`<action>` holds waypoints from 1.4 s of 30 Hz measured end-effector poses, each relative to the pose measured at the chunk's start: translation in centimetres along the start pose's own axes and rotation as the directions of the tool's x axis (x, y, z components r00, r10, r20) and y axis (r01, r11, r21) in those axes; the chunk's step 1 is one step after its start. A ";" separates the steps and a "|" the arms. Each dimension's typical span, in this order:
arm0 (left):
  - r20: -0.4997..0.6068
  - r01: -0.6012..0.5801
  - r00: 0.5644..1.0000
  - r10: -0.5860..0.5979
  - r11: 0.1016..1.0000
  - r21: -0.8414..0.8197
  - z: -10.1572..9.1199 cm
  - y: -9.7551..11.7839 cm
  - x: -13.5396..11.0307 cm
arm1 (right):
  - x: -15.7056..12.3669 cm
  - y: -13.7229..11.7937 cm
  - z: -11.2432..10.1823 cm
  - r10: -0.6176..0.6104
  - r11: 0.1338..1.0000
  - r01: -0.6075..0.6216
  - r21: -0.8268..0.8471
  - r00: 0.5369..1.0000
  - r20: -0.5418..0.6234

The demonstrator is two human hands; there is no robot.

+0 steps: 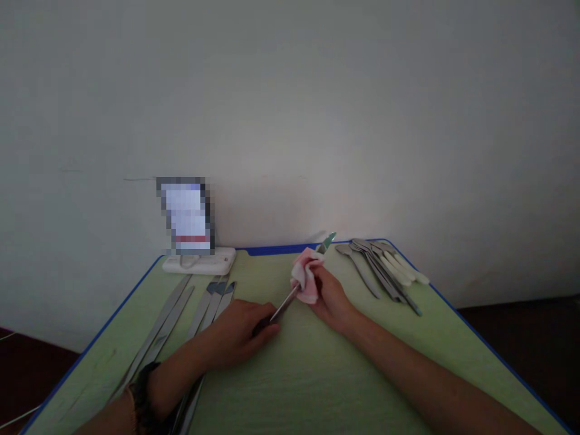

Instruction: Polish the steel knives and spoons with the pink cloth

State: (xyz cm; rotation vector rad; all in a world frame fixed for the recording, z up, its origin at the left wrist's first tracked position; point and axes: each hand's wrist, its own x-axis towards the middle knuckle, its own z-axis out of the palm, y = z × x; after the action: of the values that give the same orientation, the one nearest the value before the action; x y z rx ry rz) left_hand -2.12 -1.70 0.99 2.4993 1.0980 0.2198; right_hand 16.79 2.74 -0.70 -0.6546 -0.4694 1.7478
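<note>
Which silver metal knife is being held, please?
The knife in the left hand, partly covered by pink and white cloth; the other knives lie on the green table.

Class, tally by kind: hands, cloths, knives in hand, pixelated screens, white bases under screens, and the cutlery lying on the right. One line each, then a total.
Hands (left hand, right hand): 2
Pink-and-white cloth: 1
Held knife: 1
Pixelated screen: 1
White base: 1
Right-side cutlery: overlapping, no sure count
Total counted: 6

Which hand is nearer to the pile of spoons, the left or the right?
Right. The right hand, holding the cloth on the knife, is just left of the spoons; the left hand, holding the knife's near end, is farther left.
</note>
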 end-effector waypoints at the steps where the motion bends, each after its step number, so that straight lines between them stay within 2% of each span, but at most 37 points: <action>1: 0.003 -0.001 1.000 0.001 1.000 0.003 0.1 0.0 0.0 | 0.0 -0.1 -0.1 0.019 1.000 -0.019 0.002 1.000 -0.003; 6: -0.006 0.039 0.999 -0.039 0.999 0.033 0.4 -0.1 0.2 | 0.1 -0.5 -0.4 0.096 0.994 -0.098 0.050 0.994 0.046; 13: -0.030 0.072 0.997 -0.072 0.997 0.019 0.6 -0.2 0.1 | -0.4 -1.1 0.2 0.029 0.990 -0.045 0.136 0.993 0.112; 20: -0.019 0.023 1.000 -0.022 0.999 0.028 0.2 0.2 0.0 | -0.3 -0.4 0.2 0.008 0.998 -0.006 -0.065 0.999 0.037; 23: -0.014 -0.001 1.000 0.002 0.999 0.035 0.3 0.0 0.0 | -0.3 -0.4 0.1 0.008 0.996 -0.005 -0.085 0.999 0.032; 26: -0.004 -0.003 1.000 0.004 0.999 0.043 0.6 -0.3 0.1 | -0.3 -0.4 0.1 0.012 0.995 -0.007 -0.100 0.999 0.047; 29: -0.001 0.009 1.000 -0.009 0.998 0.054 0.8 -0.6 0.1 | -0.4 -0.4 0.1 0.036 0.988 -0.017 -0.156 0.992 0.123; 33: -0.017 0.014 1.000 -0.014 0.999 0.044 0.9 -0.7 0.1 | -0.7 -0.3 -0.5 0.110 0.943 -0.017 -0.332 0.958 0.264; 37: -0.035 0.029 0.999 -0.028 0.999 0.025 0.8 -0.6 0.2 | -0.7 -0.5 -1.1 0.191 0.847 0.059 -0.529 0.894 0.406; 42: -0.057 0.039 0.998 -0.039 0.999 0.001 0.9 -0.6 0.3 | -0.9 -0.9 -0.7 0.222 0.780 0.161 -0.605 0.833 0.507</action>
State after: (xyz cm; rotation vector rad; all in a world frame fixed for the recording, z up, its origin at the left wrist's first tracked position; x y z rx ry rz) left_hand -2.10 -1.36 -0.07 2.4851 1.1686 0.2800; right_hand 18.09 2.09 -0.50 -0.5914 -1.5202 1.7949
